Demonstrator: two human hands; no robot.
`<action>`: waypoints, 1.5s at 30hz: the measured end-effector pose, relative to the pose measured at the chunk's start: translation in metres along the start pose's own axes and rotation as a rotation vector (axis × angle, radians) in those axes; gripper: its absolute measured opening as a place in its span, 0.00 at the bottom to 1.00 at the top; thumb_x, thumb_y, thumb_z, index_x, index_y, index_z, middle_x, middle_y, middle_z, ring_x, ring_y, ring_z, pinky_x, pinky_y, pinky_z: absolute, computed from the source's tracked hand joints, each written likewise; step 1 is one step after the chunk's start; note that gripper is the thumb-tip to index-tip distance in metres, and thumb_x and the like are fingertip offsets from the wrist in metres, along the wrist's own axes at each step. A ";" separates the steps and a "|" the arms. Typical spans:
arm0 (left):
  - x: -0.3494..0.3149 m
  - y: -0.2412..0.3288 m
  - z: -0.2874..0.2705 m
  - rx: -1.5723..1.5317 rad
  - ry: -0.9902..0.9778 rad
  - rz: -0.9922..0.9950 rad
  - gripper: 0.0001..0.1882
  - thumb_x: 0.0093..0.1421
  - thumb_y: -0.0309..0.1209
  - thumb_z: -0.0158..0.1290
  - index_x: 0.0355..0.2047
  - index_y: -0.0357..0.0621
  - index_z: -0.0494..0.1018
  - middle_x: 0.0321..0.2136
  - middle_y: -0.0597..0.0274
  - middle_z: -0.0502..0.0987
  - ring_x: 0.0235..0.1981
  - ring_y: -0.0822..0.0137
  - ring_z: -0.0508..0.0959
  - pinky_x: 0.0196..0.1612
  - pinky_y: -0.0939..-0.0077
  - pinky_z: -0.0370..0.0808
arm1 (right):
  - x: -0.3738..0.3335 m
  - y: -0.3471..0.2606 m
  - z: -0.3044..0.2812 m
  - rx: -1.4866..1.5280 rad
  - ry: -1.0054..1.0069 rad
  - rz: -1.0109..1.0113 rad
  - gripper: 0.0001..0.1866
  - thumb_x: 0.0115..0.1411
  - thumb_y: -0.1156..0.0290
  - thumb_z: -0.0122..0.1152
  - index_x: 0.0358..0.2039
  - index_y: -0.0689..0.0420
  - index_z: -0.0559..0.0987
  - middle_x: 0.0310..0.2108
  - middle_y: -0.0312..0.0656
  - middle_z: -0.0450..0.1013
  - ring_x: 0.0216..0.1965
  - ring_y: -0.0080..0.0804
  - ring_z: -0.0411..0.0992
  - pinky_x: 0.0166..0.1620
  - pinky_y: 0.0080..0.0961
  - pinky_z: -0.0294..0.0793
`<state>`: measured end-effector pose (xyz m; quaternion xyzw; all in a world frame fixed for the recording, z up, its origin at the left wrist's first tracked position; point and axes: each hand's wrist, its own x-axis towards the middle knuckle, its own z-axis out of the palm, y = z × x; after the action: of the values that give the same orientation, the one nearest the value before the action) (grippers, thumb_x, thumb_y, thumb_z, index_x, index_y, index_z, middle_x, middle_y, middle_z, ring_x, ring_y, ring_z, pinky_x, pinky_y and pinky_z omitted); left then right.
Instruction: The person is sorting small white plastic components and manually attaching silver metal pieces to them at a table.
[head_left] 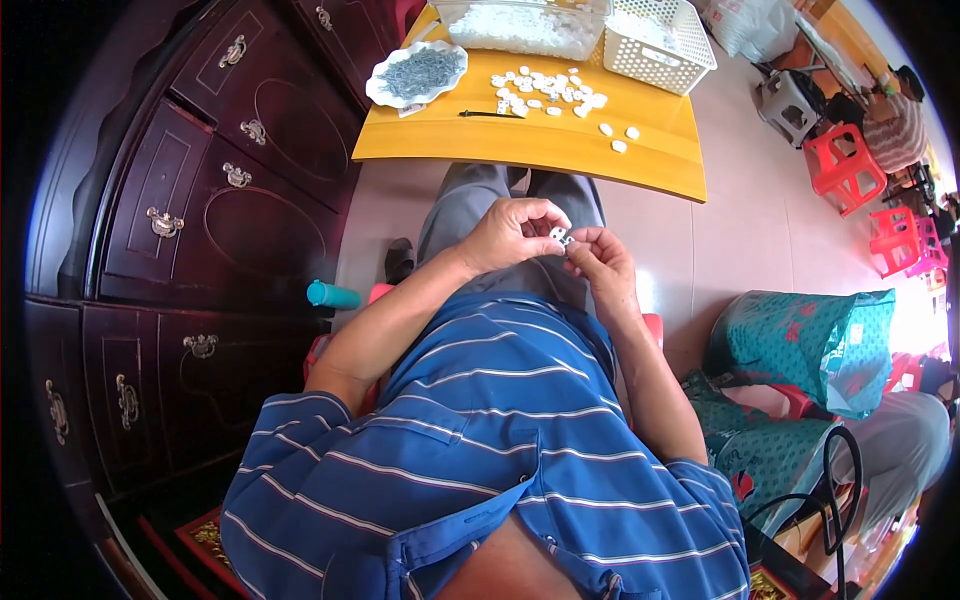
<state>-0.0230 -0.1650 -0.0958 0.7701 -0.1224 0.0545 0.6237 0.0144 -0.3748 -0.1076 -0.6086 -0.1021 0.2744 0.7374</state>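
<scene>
Above my lap, my left hand pinches a small white plastic piece with dark spots or holes between thumb and fingertips. My right hand meets it from the other side, thumb and fingers pressed together at the piece's edge. Whatever tiny part those right fingertips grip is too small to make out. On the yellow table in front lie many similar white pieces, a few of them apart toward the right. A thin dark tool rests near the loose pieces.
A scalloped white plate of thin grey metal parts stands at the table's left. Behind are a clear bin and a white perforated basket, both with white pieces. Dark drawers flank my left; teal bags and red stools my right.
</scene>
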 end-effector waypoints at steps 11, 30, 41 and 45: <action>0.000 -0.003 0.000 -0.008 -0.009 -0.016 0.14 0.55 0.23 0.69 0.41 0.45 0.82 0.31 0.71 0.81 0.32 0.80 0.78 0.38 0.82 0.76 | 0.001 0.001 -0.001 0.049 -0.004 0.025 0.08 0.68 0.73 0.62 0.46 0.60 0.79 0.33 0.35 0.80 0.31 0.19 0.76 0.38 0.16 0.74; 0.003 -0.001 -0.007 0.081 -0.139 0.075 0.13 0.54 0.24 0.68 0.40 0.43 0.81 0.40 0.66 0.82 0.37 0.75 0.79 0.39 0.79 0.78 | -0.003 -0.005 0.004 0.034 -0.021 0.039 0.02 0.65 0.76 0.62 0.37 0.59 0.79 0.26 0.30 0.77 0.24 0.14 0.71 0.29 0.14 0.70; 0.002 -0.004 -0.005 -0.036 -0.134 0.050 0.13 0.55 0.24 0.68 0.41 0.43 0.81 0.40 0.66 0.82 0.39 0.76 0.79 0.41 0.80 0.79 | -0.004 -0.008 0.004 0.087 -0.007 0.109 0.05 0.67 0.71 0.63 0.37 0.59 0.81 0.26 0.31 0.77 0.26 0.16 0.73 0.31 0.14 0.72; 0.002 -0.003 -0.006 -0.023 -0.167 0.010 0.13 0.54 0.25 0.69 0.40 0.44 0.82 0.41 0.67 0.82 0.39 0.76 0.79 0.40 0.80 0.79 | -0.004 -0.009 0.001 0.034 -0.034 0.145 0.08 0.67 0.68 0.64 0.37 0.60 0.83 0.27 0.34 0.79 0.28 0.17 0.74 0.35 0.15 0.73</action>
<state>-0.0204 -0.1591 -0.0967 0.7640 -0.1785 -0.0082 0.6200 0.0131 -0.3774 -0.0985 -0.5971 -0.0655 0.3391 0.7240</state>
